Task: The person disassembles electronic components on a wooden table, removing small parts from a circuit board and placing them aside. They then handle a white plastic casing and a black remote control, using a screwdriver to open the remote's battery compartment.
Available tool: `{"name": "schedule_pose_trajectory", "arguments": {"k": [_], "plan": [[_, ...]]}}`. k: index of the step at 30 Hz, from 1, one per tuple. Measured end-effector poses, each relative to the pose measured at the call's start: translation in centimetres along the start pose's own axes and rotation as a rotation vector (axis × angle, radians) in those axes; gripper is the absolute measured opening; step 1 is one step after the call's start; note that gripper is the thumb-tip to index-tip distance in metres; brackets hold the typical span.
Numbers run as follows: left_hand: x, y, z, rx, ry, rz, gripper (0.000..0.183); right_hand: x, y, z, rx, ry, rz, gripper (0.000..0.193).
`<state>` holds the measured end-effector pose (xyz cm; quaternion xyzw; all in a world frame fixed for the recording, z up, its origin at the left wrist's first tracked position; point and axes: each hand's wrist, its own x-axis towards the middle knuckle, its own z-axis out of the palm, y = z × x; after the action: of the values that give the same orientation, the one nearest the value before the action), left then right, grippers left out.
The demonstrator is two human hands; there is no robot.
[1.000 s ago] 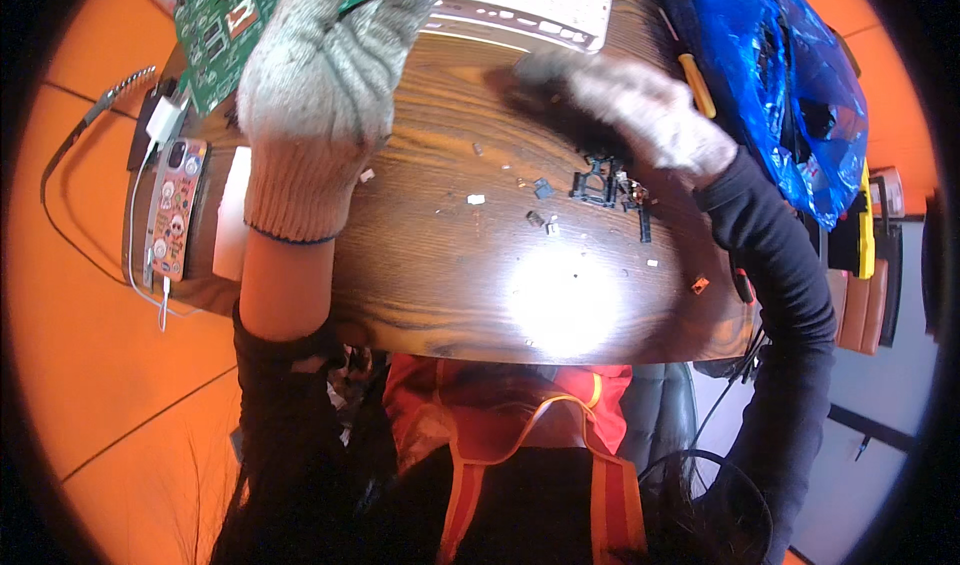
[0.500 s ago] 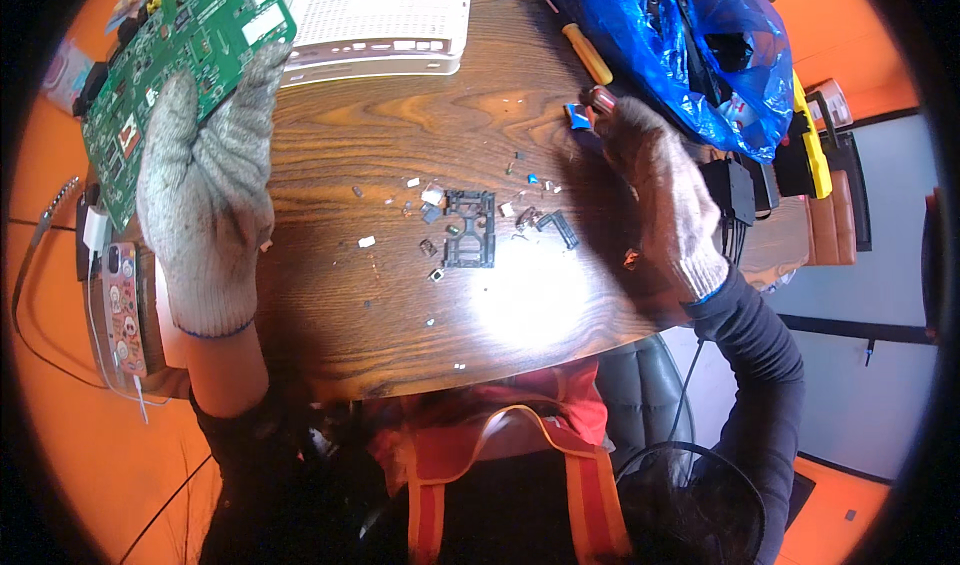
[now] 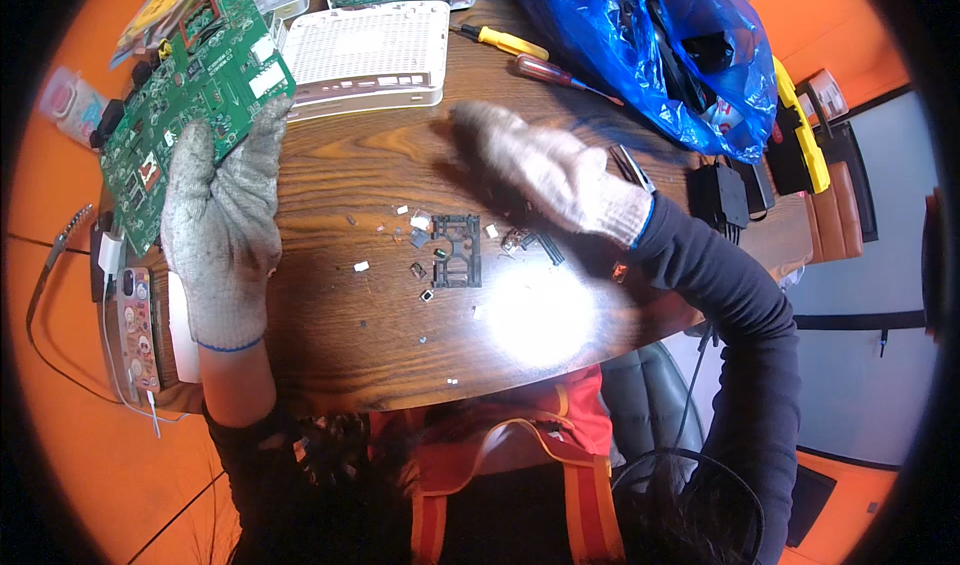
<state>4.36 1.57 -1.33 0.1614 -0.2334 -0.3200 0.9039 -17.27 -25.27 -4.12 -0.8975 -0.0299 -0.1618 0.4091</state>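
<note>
- Wood-grained surface (image 3: 320,350) curves before us, carrying a flat black plastic frame (image 3: 470,255).
- Our left hand (image 3: 225,235), in knitted glove, points away from us, clamped on the green circuit board (image 3: 210,90) by its near edge.
- Our right hand (image 3: 560,175) angles leftward, fingers extended, well apart from the board.
- Beyond sits a perforated white casing (image 3: 370,50).

A dark brown, wood-grained tabletop (image 3: 320,315) fills the middle of the room, with a harsh white patch of light (image 3: 540,315) glaring by its near edge. Past the left edge spreads an orange surface (image 3: 60,335) with thin dark seams, floor or wall, I can't tell. A dark padded chair (image 3: 648,393) sits against the near edge; beyond the right edge, a pale grey panel (image 3: 870,275) is crossed by dark strips.
</note>
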Motion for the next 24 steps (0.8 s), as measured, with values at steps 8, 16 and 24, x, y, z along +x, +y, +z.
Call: {"name": "schedule_pose_trajectory", "arguments": {"k": [8, 16, 24], "plan": [[-0.3, -0.1, 1.0, 0.031, 0.065, -0.009, 0.041, 2.6, 6.5, -3.4, -0.804, 0.18, -0.109, 0.04], [-0.2, -0.2, 1.1, 0.046, 0.081, -0.001, 0.04, 5.7, 2.9, -1.9, -0.672, -0.065, 0.068, 0.054], [-0.2, -0.4, 0.8, 0.062, 0.053, -0.003, 0.041, -0.7, -0.7, -2.8, -0.186, 0.082, -0.014, 0.038]]}}
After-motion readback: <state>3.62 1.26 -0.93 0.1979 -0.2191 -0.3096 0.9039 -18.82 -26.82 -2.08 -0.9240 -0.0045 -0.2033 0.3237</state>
